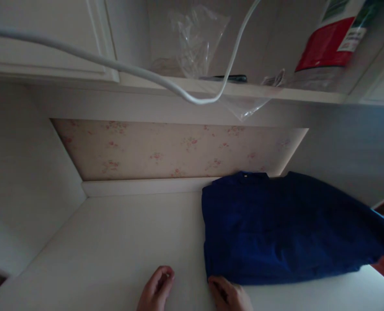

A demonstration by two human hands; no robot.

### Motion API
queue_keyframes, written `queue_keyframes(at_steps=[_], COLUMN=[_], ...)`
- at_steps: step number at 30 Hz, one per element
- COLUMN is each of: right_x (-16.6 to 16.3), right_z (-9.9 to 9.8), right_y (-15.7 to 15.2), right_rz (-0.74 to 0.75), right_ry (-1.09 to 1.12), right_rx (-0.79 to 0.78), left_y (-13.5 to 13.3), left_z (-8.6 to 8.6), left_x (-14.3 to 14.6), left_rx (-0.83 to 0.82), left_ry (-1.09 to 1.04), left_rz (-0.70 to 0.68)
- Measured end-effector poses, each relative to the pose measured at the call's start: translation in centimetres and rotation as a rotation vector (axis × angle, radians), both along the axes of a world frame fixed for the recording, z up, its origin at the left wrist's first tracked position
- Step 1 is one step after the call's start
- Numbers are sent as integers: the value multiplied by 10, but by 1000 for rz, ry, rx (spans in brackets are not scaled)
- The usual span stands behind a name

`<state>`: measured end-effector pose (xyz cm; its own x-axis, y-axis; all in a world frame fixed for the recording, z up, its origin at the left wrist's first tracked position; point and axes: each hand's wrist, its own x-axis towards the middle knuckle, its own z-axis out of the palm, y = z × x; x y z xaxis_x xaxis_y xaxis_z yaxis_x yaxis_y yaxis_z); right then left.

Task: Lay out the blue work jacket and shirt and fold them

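Observation:
A dark blue garment [285, 229] lies flat on the right half of a white desk surface [121, 242], its right end hanging past the desk edge. My right hand [230, 295] rests at the garment's near left corner, fingers touching the fabric edge. My left hand [156, 289] sits on the bare desk just left of it, fingers curled and holding nothing. Only the fingers and knuckles of both hands show at the bottom edge.
A floral-papered back wall [179, 151] closes the alcove, with white side panels. Above, a shelf [211, 88] carries a clear plastic bag [195, 39], a dark flat object [231, 78] and a red-labelled package [331, 41]. A white cable [121, 65] droops across the front.

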<state>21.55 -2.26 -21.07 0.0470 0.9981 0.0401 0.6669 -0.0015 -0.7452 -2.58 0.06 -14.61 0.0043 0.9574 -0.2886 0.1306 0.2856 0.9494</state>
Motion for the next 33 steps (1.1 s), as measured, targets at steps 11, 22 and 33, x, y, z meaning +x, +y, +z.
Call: queue_keyframes(at_steps=[11,22,33], right_x=[2,1,-2], right_z=[11,29,29], right_y=[-2,-3,-3], right_rz=[25,82,65], right_ry=[-6,6,28], right_rx=[13,-90,-77], left_y=[-2,0,-3], left_z=[-2,-1,2], left_x=[1,-3,-3], left_rx=[23,-42,-41], left_ry=[-57,-71,-89], left_rz=[-17,-63,-53])
